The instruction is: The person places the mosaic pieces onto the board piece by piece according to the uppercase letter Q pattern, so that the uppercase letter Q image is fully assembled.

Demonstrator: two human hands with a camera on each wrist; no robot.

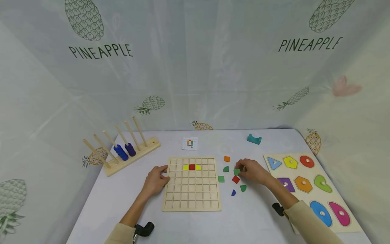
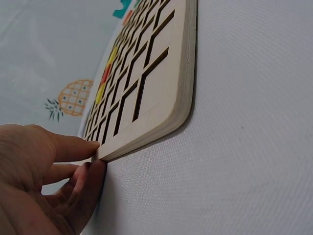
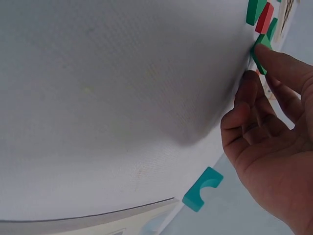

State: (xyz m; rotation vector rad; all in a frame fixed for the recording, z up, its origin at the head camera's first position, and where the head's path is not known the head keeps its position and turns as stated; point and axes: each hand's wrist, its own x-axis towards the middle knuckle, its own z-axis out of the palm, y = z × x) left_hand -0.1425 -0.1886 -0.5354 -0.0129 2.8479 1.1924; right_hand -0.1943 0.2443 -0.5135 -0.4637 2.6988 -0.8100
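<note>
My left hand [image 1: 154, 180] touches the left edge of a square wooden grid board [image 1: 192, 208]; in the left wrist view its fingertips [image 2: 93, 147] meet the edge near a corner. A red square [image 1: 192, 167] sits in the grid between two yellow pieces. To the right of the board, my right hand [image 1: 252, 170] pinches a green square piece [image 1: 237, 172], tilted in the right wrist view. Near it lie a red square [image 1: 236, 179], a green quarter-round [image 1: 225, 169], another green quarter-round [image 1: 243, 188], a green square [image 1: 221, 179], an orange square [image 1: 226, 158] and a blue piece [image 1: 233, 192].
A pattern card [image 1: 190, 143] lies behind the board. At the back left stands a wooden peg rack [image 1: 134, 157] with blue and purple rings. A teal arch block [image 1: 254, 139] sits at the back right, and a shape puzzle board [image 1: 307, 206] lies under the right forearm.
</note>
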